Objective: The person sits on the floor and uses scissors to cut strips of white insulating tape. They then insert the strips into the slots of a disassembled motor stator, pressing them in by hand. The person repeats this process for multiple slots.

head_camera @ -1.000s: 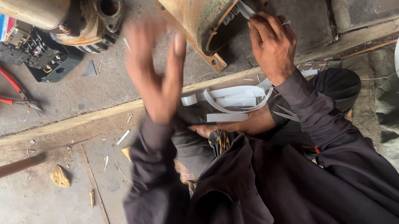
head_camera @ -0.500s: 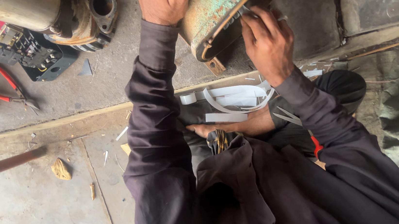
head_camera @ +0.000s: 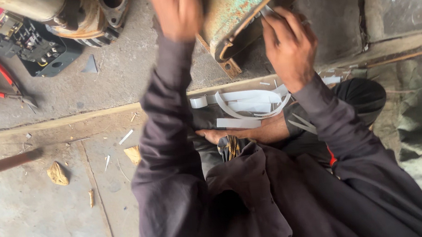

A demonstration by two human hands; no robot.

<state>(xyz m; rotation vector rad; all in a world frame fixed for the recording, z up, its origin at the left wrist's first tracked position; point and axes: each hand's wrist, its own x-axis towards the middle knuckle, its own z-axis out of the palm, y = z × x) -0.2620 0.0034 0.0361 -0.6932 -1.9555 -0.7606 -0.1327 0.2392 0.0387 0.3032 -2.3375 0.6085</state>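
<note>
Looking straight down on the worn green metal motor housing [head_camera: 246, 7] with its rusty orange rim, tilted on the grey concrete floor [head_camera: 129, 75] at the top of the view. The left hand [head_camera: 177, 8] is up against the housing's left side, blurred, fingers curled inward; whether it grips anything, I cannot tell. The right hand [head_camera: 290, 44] sits at the housing's lower right edge, fingers bunched close together, pinching a thin pale strip [head_camera: 268, 11] right at the rim. Below the hands, a loose heap of white paper-like strips [head_camera: 251, 104] lies across the person's lap, beside a bare foot [head_camera: 253, 132]. Off to the left, red-handled pliers [head_camera: 4, 84] lie on the concrete near a black electrical block [head_camera: 34, 45] and a second rusty motor body [head_camera: 77, 10].
</note>
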